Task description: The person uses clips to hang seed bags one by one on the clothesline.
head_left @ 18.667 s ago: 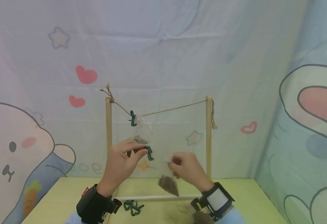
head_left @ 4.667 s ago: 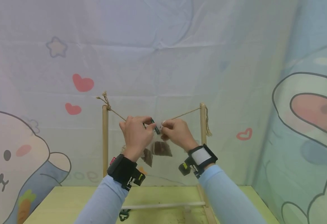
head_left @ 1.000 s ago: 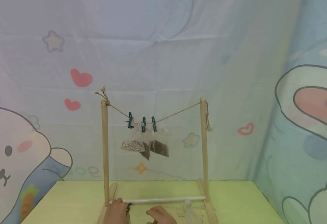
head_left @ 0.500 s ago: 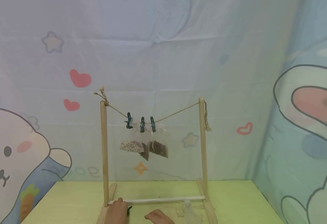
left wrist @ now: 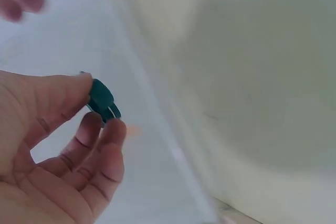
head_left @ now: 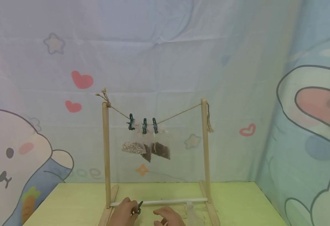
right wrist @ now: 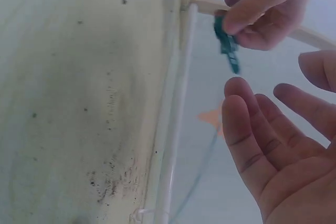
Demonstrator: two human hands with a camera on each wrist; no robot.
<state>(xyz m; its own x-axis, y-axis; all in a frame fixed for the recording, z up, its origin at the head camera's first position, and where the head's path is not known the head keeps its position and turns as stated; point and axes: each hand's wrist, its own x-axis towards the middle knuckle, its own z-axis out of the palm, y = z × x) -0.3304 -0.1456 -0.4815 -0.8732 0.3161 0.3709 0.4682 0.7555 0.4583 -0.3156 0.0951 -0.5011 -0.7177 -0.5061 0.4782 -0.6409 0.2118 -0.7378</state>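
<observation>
My left hand (head_left: 122, 216) is low at the front of the table and pinches a dark green plastic clip (head_left: 139, 207) between thumb and fingertips. The clip (left wrist: 101, 97) shows clearly in the left wrist view. Close by on the right, my right hand (head_left: 169, 216) holds nothing; its fingers (right wrist: 242, 140) are loosely extended near the clip. Above, three green clips (head_left: 145, 126) fasten clear bags to a twine line (head_left: 179, 113). One bag (head_left: 134, 147) has pale, grainy contents. Two others, including the rightmost bag (head_left: 161, 150), hold dark brown contents.
Two wooden posts (head_left: 206, 153) carry the twine, with a white rod (head_left: 179, 200) joining their bases on the yellow-green table (head_left: 233, 201). A clear plastic bag (head_left: 191, 213) lies at the right base, its contents out of view. A printed cloth (head_left: 165, 69) hangs behind.
Since the oldest frame, two bags of brown contents have been clipped beside the pale one. Over the last half second my left hand has lifted a green clip and moved right.
</observation>
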